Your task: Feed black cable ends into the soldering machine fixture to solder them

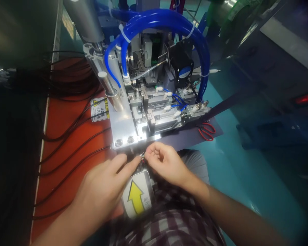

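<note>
My left hand [106,182] reaches in from the lower left, palm down, two digits stretched forward and apart. One of its tips touches a small shiny part [143,157] with a bit of red, just below the front edge of the metal plate [124,128]. On the other side of that spot, my right hand [165,162] is closed in a pinch, thumb and forefinger together. Whatever lies between its fingertips is too small to make out. Directly under the hands sits a white label with a yellow arrow [135,196].
Beyond the plate stand pneumatic cylinders [166,119], a black motor [181,59] and an arching blue hose bundle [166,18]. A steel post [107,85] rises at left. Black cables [74,128] cross the orange surface [66,160]. A red-handled tool [207,131] lies at right.
</note>
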`<state>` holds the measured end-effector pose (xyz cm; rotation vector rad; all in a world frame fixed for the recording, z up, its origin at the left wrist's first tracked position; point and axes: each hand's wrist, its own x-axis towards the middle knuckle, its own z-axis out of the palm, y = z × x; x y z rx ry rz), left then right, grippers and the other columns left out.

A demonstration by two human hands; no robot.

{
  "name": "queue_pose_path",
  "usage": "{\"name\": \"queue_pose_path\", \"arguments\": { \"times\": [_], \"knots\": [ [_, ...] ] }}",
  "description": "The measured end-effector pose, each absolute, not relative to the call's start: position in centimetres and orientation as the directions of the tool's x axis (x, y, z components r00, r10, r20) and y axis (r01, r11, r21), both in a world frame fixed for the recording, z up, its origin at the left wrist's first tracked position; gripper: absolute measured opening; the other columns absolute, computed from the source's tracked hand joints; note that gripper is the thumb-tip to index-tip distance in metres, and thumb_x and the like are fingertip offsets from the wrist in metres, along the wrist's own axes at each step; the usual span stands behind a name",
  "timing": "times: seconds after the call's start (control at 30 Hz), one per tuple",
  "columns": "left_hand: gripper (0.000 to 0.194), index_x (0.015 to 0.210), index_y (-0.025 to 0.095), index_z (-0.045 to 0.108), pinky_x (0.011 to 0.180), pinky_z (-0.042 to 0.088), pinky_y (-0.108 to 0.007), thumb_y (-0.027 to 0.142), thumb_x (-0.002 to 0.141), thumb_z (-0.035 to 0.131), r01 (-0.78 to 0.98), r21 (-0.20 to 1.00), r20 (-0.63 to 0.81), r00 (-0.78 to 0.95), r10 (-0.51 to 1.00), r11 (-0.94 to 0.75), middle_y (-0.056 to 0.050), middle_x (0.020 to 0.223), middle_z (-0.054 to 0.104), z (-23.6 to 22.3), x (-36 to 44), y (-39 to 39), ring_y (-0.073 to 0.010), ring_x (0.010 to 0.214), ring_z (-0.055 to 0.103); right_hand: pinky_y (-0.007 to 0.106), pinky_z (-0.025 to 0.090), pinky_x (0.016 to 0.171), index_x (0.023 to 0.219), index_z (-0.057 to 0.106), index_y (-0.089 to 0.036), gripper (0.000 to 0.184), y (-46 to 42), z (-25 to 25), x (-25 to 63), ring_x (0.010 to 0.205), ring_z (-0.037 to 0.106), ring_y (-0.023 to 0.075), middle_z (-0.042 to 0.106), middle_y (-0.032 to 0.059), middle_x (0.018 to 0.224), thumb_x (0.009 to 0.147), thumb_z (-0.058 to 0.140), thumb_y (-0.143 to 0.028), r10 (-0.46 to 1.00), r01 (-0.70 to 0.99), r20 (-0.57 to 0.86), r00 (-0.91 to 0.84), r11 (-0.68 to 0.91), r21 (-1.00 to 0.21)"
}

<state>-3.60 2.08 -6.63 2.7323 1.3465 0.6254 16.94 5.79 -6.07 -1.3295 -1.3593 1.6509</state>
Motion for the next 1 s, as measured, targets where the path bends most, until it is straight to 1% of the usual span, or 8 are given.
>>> {"name": "queue_pose_path", "arguments": {
  "times": [0.1,0.17,0.33,0.5,0.6,0.8,0.9,1.0],
  "knots": [
    [0.041,0.131,0.019,0.054,0.053,0.034,-0.028,0.007,0.095,0.038,0.758,0.21,0.332,0.538,0.774,-0.617,-0.002,0.088,0.054,-6.8,-3.8,1.9,-0.0137,0.06,0.048,0.019,0.037,0.045,0.074,0.055,-0.017,0.007,6.1,-5.7,16.7,0.044,0.047,0.006,0.053,-0.0074,0.057,0.08,0.059,-0.017,0.818,0.036,-0.469,-0.333,-0.486,-0.873],
    [0.043,0.132,0.02,0.053,0.054,0.034,-0.028,0.007,0.094,0.037,0.76,0.219,0.316,0.537,0.782,-0.611,-0.002,0.089,0.055,-7.0,-3.8,1.8,-0.0141,0.061,0.048,0.018,0.037,0.045,0.073,0.056,-0.016,0.007,6.3,-5.4,16.6,0.042,0.047,0.0055,0.054,-0.007,0.056,0.08,0.059,-0.016,0.796,0.019,-0.508,-0.328,-0.532,-0.847],
    [0.046,0.134,0.021,0.051,0.055,0.036,-0.028,0.005,0.092,0.038,0.765,0.231,0.296,0.533,0.792,-0.601,-0.002,0.09,0.055,-7.0,-3.9,1.7,-0.0153,0.063,0.05,0.018,0.037,0.044,0.07,0.057,-0.016,0.007,6.3,-5.0,16.3,0.041,0.047,0.0057,0.053,-0.008,0.051,0.075,0.06,-0.013,0.799,-0.011,-0.536,-0.273,-0.56,-0.829],
    [0.051,0.135,0.019,0.051,0.058,0.039,-0.027,0.0,0.089,0.04,0.771,0.21,0.251,0.553,0.795,-0.602,-0.003,0.091,0.056,-6.4,-3.8,1.8,-0.0153,0.066,0.052,0.017,0.035,0.043,0.068,0.058,-0.016,0.007,6.1,-4.8,16.0,0.042,0.046,0.0052,0.052,-0.0092,0.051,0.071,0.064,-0.013,0.8,-0.015,-0.55,-0.239,-0.57,-0.822],
    [0.052,0.135,0.018,0.051,0.056,0.04,-0.027,-0.001,0.087,0.04,0.773,0.201,0.252,0.553,0.794,-0.602,-0.003,0.09,0.056,-6.3,-3.7,1.8,-0.0155,0.065,0.052,0.017,0.035,0.043,0.068,0.057,-0.016,0.007,6.0,-4.9,15.8,0.042,0.047,0.0053,0.052,-0.0094,0.05,0.07,0.063,-0.014,0.801,-0.03,-0.557,-0.22,-0.576,-0.817],
    [0.05,0.134,0.018,0.054,0.056,0.04,-0.028,0.002,0.088,0.041,0.777,0.206,0.246,0.547,0.8,-0.595,-0.004,0.09,0.057,-6.4,-3.7,1.8,-0.0158,0.065,0.053,0.018,0.035,0.043,0.068,0.056,-0.017,0.005,5.8,-5.4,15.8,0.04,0.046,0.0054,0.051,-0.0104,0.047,0.067,0.061,-0.015,0.813,-0.081,-0.533,-0.235,-0.563,-0.823],
    [0.051,0.133,0.018,0.054,0.057,0.04,-0.028,0.0,0.087,0.041,0.775,0.214,0.252,0.544,0.8,-0.595,-0.004,0.092,0.057,-6.4,-3.7,1.8,-0.0157,0.065,0.053,0.018,0.035,0.043,0.068,0.056,-0.017,0.006,5.7,-5.5,15.8,0.04,0.046,0.0052,0.052,-0.0102,0.047,0.068,0.062,-0.019,0.818,-0.103,-0.521,-0.243,-0.556,-0.825],
    [0.054,0.134,0.019,0.052,0.056,0.039,-0.028,-0.002,0.085,0.042,0.771,0.225,0.259,0.542,0.799,-0.596,-0.003,0.091,0.056,-6.3,-3.7,1.8,-0.0155,0.065,0.051,0.018,0.036,0.044,0.067,0.056,-0.017,0.006,5.7,-5.6,15.8,0.04,0.046,0.0054,0.053,-0.0099,0.047,0.067,0.062,-0.018,0.83,-0.119,-0.504,-0.239,-0.54,-0.833]
  ]
}}
